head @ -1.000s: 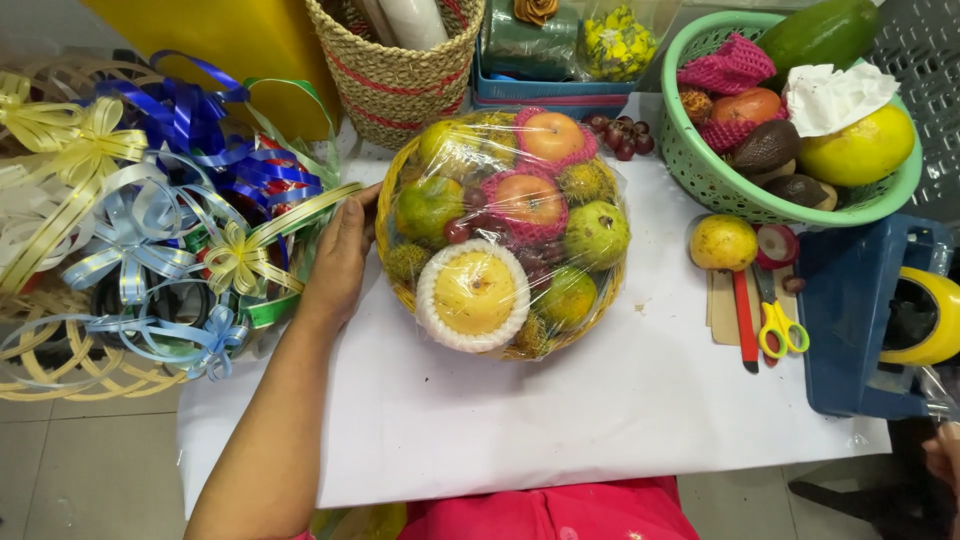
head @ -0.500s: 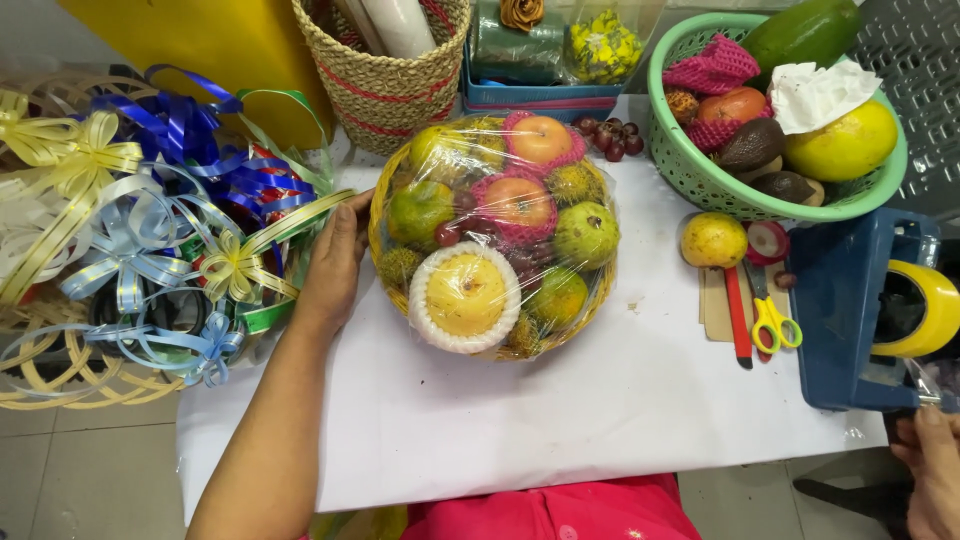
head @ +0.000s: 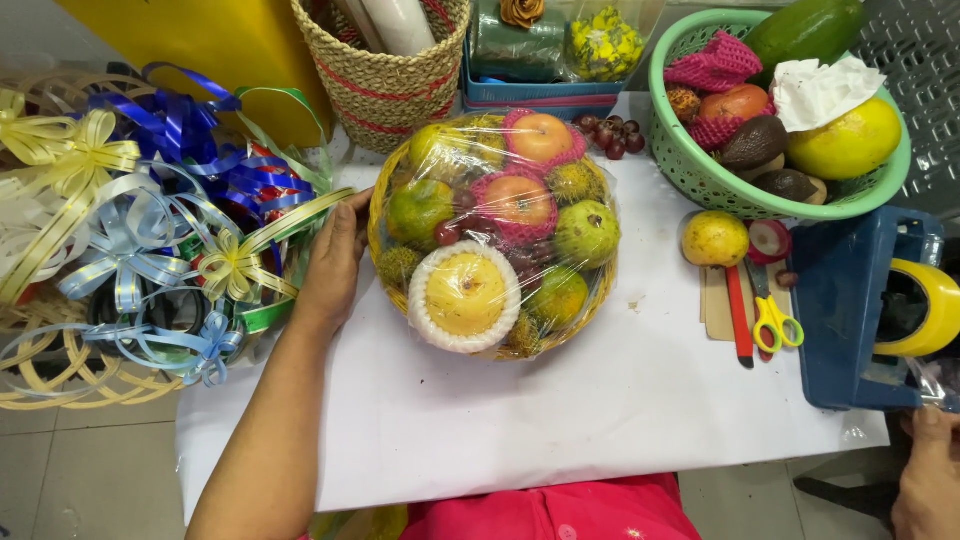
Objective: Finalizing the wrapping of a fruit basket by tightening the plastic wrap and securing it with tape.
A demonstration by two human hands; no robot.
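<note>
Bright, even light, sharp focus, soft shadows, glare on the plastic wrap (head: 560,190).

green basket (head: 700,170), yellow-handled scissors (head: 772,318)

Right hand (head: 930,480) cut off bottom-right

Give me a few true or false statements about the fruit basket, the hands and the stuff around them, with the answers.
1. The left hand rests against the side of the wrapped fruit basket. True.
2. The right hand holds the scissors. False: it is at the table's lower right corner, and the scissors lie untouched beside the blue box.
3. The fruit basket is uncovered. False: clear film covers it.
4. Ribbon bows are piled to the left of the basket. True.
5. The green basket is empty. False: it holds fruit.
</note>
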